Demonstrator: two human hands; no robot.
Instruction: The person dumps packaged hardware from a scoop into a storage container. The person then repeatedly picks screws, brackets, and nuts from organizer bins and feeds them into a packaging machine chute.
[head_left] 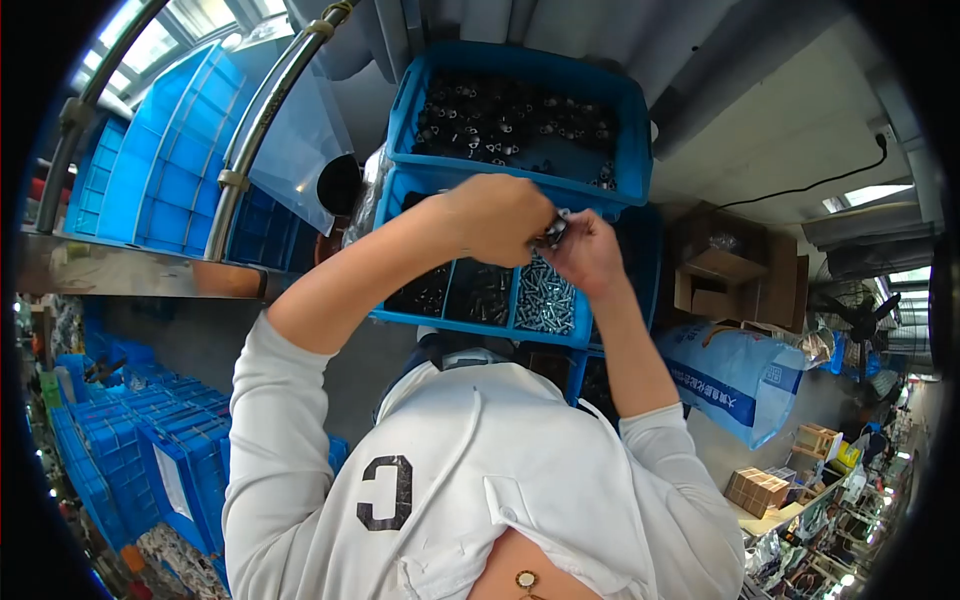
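My left hand (500, 220) is closed, its fingers curled round a small dark metal part (553, 230). Against the other side of that part, my right hand (588, 252) pinches with thumb and fingers. Both hands meet above a blue divided tray (455, 327). Silver screws (545, 298) fill its right compartment, below the hands. Small dark pieces (482, 291) lie in the compartments to the left. Behind the tray, a larger blue bin (400, 128) holds many black and metal parts (500, 115).
Blue crates (160, 440) are stacked at the lower left. A metal tube frame (265, 120) rises at the upper left. Open cardboard boxes (735, 270) and a blue-and-white bag (735, 380) stand at the right. A black fan (858, 318) is farther right.
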